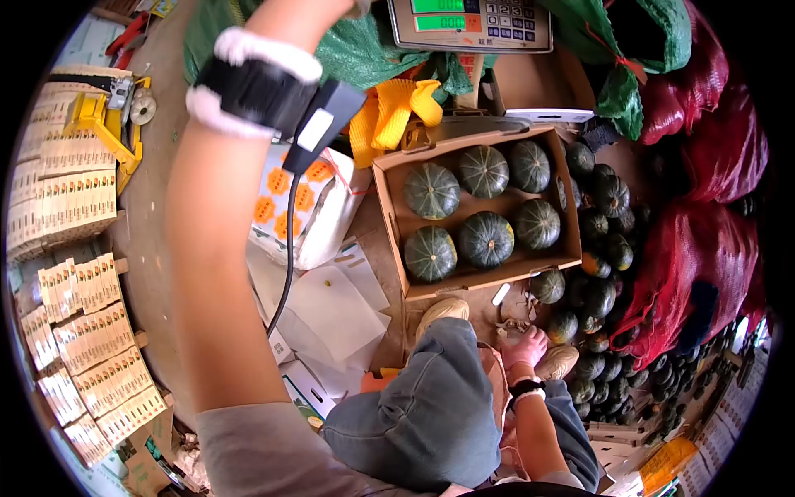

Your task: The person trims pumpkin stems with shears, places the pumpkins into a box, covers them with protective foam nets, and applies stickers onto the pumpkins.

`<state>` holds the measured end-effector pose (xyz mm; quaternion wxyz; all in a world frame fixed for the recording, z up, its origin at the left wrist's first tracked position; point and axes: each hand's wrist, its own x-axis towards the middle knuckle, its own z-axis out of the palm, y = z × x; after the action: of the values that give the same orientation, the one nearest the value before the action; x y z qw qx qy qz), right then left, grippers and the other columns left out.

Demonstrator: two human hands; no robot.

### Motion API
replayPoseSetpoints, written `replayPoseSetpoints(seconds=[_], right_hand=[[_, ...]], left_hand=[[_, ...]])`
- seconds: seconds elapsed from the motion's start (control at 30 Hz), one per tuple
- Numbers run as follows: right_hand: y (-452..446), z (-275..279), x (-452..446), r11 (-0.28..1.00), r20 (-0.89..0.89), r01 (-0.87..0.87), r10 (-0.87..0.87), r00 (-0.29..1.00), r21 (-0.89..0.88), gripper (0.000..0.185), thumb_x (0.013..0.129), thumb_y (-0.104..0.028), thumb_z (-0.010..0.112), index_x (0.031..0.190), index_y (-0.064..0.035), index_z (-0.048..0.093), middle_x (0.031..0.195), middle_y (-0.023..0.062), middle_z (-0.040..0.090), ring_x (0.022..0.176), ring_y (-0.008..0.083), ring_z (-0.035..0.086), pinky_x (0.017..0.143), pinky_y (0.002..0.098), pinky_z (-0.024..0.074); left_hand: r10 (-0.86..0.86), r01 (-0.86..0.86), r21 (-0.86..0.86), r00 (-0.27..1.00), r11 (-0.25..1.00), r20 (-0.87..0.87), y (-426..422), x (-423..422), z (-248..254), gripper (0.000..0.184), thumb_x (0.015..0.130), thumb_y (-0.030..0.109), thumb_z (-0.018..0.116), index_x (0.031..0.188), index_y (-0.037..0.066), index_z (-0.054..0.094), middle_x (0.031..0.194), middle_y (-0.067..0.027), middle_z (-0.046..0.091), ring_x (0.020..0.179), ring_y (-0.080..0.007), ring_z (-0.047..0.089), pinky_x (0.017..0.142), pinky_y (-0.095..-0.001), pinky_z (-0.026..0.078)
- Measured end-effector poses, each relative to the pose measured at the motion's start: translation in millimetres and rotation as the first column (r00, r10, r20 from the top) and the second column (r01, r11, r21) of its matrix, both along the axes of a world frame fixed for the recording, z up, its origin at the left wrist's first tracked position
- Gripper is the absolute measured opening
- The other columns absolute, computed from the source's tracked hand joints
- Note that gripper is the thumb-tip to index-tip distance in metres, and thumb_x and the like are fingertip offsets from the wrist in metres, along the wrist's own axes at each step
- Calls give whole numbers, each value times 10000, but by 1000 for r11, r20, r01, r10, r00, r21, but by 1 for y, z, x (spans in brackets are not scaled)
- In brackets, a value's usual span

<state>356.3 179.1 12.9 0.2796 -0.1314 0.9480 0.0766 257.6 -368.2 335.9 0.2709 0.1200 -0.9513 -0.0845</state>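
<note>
Just beyond my knees, six dark green pumpkins sit in a lidless cardboard box, in two rows of three. I take the low walls to be what stops such round things rolling off, and the single layer leaves each one easy to reach from above.

Down by my shoe, my right hand hangs low with its fingers bent; whether they grasp anything I cannot tell. My left arm stretches out past the box's left side, its hand beyond view, so I cannot tell that grip either.

Behind the box, the scale shows a lit display, set probably so that I can read it from here. To the right lie loose pumpkins on the ground, with red net sacks bulging past them. To the left, white sheets cover part of the dusty, brownish floor, and beyond stand neat stacks of printed cartons, a yellow tape dispenser resting near them.
</note>
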Motion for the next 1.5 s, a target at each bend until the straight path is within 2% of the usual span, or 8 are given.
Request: replayPoseSetpoints(seconds=[0.1, 0.23, 0.3, 0.43, 0.57, 0.83, 1.13, 1.5], right_hand=[[29, -46, -50, 706, 204, 557, -525, 826, -439, 461, 820, -469, 604, 1016, -55, 551, 916, 105, 602, 813, 298, 587, 723, 394, 493], [-14, 24, -121, 83, 287, 448, -662, 692, -890, 373, 942, -388, 472, 1049, -49, 584, 853, 25, 597, 642, 96, 531, 550, 257, 454], [-35, 51, -143, 170, 213, 359, -552, 806, -918, 356, 959, -336, 438, 1101, -43, 582, 862, 18, 604, 635, 71, 526, 531, 211, 429], [-72, 73, -135, 413, 166, 290, -310, 936, -863, 229, 920, -115, 478, 1106, -42, 588, 882, 11, 618, 665, 87, 551, 601, 244, 468], [-66, 67, -113, 388, 132, 283, -372, 919, -877, 248, 865, -21, 488, 1091, -43, 588, 892, 95, 639, 750, 110, 584, 701, 260, 489], [-56, 63, -65, 356, 94, 241, -382, 919, -903, 200, 849, -65, 530, 1041, -28, 571, 744, 89, 618, 626, 126, 566, 615, 262, 475], [10, 14, 1, 944, 104, 266, -250, 963, -197, 677, 684, -312, 696, 1251, -65, 418, 1165, 181, 513, 1061, 344, 517, 870, 413, 464], [15, 0, 38, 949, 167, 311, -297, 940, -60, 846, 587, -311, 769, 1307, -115, 371, 1274, 143, 398, 1178, 346, 402, 923, 442, 420]], left_hand=[[23, -21, 168, 1000, 986, -8, 28, 43, -23, 496, 810, 220, 606, 1276, 98, 488, 1281, -237, 499, 1156, -363, 517, 967, -387, 439], [88, -106, 473, 994, 875, 60, 63, 137, -164, 462, 878, 283, 595, 1243, 30, 468, 874, -158, 645, 799, -266, 652, 698, -356, 512], [33, -506, 619, 789, 601, 613, 107, 182, -185, 594, 875, 324, 604, 1310, -10, 375, 893, -166, 631, 767, -251, 640, 682, -341, 510], [-70, -203, 975, 975, 84, 209, 170, 231, -269, 431, 877, 188, 636, 1191, -19, 425, 879, -45, 593, 798, -113, 566, 700, -256, 475], [-113, -523, 753, 787, 399, 607, 154, 211, -252, 481, 842, 177, 678, 1215, -3, 434, 1031, -76, 583, 951, -131, 561, 840, -275, 461], [208, -260, 103, 910, 960, 358, 135, 175, -233, 704, 799, 253, 643, 1387, 14, 337, 1370, -292, 316, 1254, -486, 304, 1056, -511, 268], [-438, 166, 548, 798, 820, 414, 207, 99, -245, 697, 699, 289, 759, 1306, 116, 462, 1319, -172, 414, 1196, -395, 403, 983, -470, 379], [-707, 448, 649, 678, 615, 201, 192, 63, -259, 276, 672, 235, 741, 922, 145, 665, 1084, -70, 545, 1034, -278, 506, 881, -404, 411]])
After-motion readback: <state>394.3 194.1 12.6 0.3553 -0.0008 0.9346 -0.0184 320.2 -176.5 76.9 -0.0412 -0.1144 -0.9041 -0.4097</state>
